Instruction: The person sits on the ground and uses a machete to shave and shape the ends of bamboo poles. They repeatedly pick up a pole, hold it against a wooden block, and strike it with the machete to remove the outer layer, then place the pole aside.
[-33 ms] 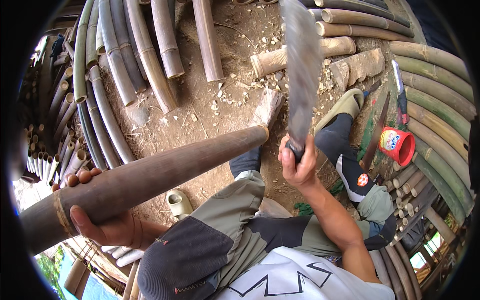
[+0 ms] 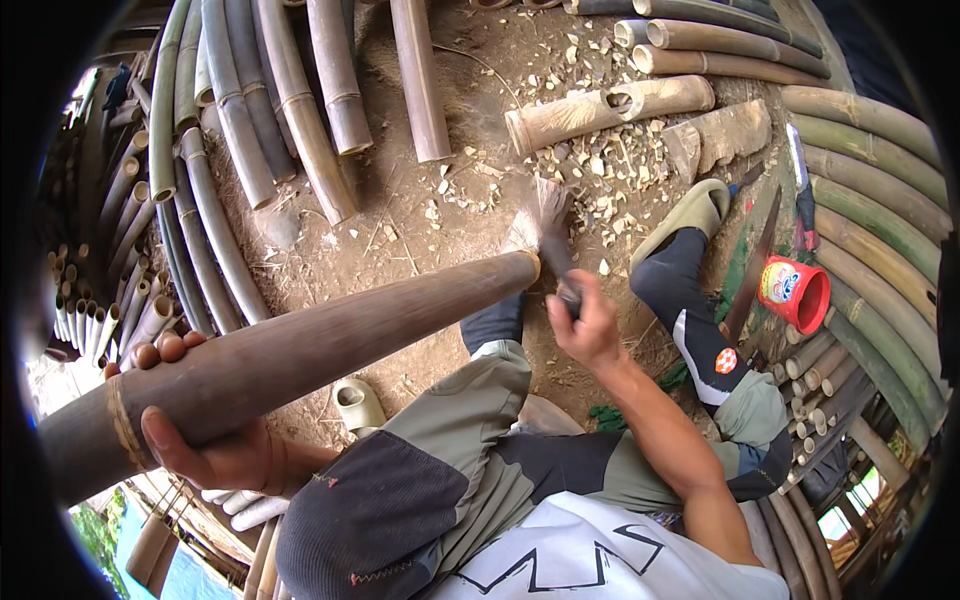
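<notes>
My left hand (image 2: 225, 450) is wrapped round a thick brown bamboo pole (image 2: 330, 335) near its pale node ring, at the lower left. The pole slants up to the right, and its far end is close to a pale wooden block (image 2: 522, 235) on the ground. In my right hand (image 2: 590, 325) is the dark handle of a machete (image 2: 556, 240), fingers closed round it. Smeared by motion, the blade points away from me, right beside the pole's far end. Whether it touches the pole or the block, I cannot tell.
Beyond the block lie a bamboo piece with cut holes (image 2: 570, 118), a log chunk (image 2: 735, 138) and scattered wood chips (image 2: 600, 165). Bamboo poles (image 2: 285, 100) line the left and right. A red tub (image 2: 808, 300) and a saw blade (image 2: 755, 265) rest near my right foot.
The machete has swung down from upright to beside the pole's end, baring the holed bamboo piece behind it. My right hand tilted with it. The left hand and pole are nearly unmoved.
</notes>
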### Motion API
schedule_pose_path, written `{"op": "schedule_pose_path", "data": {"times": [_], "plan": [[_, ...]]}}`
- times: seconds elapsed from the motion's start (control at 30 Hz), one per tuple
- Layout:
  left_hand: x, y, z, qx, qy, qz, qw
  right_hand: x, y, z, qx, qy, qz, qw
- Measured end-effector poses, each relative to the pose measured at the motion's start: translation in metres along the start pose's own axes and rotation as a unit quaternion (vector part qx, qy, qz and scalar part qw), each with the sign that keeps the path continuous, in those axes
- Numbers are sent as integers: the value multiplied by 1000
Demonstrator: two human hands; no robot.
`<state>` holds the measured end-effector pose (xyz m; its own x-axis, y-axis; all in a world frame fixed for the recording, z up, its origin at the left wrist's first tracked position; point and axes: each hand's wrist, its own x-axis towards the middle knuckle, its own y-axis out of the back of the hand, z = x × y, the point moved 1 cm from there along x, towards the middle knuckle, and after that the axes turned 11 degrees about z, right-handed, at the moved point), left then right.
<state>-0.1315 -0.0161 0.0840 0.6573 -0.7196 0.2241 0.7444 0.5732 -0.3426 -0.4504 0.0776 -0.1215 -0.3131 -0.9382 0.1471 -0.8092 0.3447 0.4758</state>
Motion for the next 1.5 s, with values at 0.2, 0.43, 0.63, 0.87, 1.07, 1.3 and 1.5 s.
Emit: {"op": "schedule_pose_path", "data": {"times": [0.2,0.43,0.63,0.87,1.07,1.3,1.5], "plan": [[1,8,-3,-22,9,-2,1000,11,3,-14,-32,-110,-108,988],[1,2,-2,-10,7,-4,1000,-5,-9,37,-175,-125,-183,959],[-1,4,-4,4,-6,12,1000,14,3,-21,29,-69,-61,995],[7,0,-3,11,3,8,1000,-8,-9,64,-134,-167,-177,961],[-4,5,-2,62,2,68,996,9,2,-7,65,-64,0,996],[2,3,-1,60,0,79,995,4,-8,44,-97,-157,-155,971],[6,19,-8,-36,-49,-34,998,14,-1,-5,126,-27,37,991]]}}
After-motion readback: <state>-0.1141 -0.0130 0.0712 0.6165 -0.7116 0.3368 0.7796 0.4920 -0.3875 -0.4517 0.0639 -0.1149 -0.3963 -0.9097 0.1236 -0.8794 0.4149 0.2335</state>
